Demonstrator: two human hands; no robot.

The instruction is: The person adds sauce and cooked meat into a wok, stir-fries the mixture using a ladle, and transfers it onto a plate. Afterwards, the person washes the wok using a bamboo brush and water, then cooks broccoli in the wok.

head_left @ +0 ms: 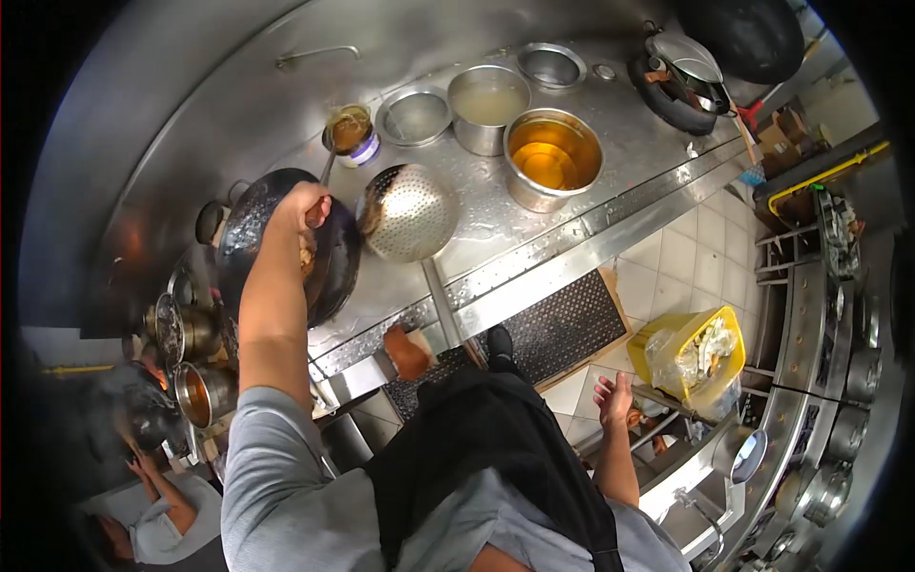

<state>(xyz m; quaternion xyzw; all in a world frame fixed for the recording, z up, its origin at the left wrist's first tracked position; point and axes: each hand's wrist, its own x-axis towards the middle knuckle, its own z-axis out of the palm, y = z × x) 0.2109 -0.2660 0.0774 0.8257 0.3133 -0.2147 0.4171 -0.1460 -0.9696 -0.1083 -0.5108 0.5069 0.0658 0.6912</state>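
Observation:
My left hand (pixel 307 205) is closed around the handle of a metal utensil (pixel 329 168), over a large black wok (pixel 334 262). Some brown food shows inside the wok beside my forearm. Right of the wok, a round perforated strainer (pixel 410 214) lies on the steel counter, its handle toward me. Behind my left hand stands an open tin (pixel 351 135) with brown contents and a purple label. My right hand (pixel 615 398) is held out low at my right side, fingers apart and holding nothing, near a yellow bin (pixel 689 353).
Steel pots, one with orange liquid (pixel 548 164) and one with cloudy liquid (pixel 488 95), stand on the counter (pixel 629 143). Pots and a flame are at the left, where another person (pixel 167 515) works. Shelves line the right. A black mat (pixel 548 329) lies on the floor.

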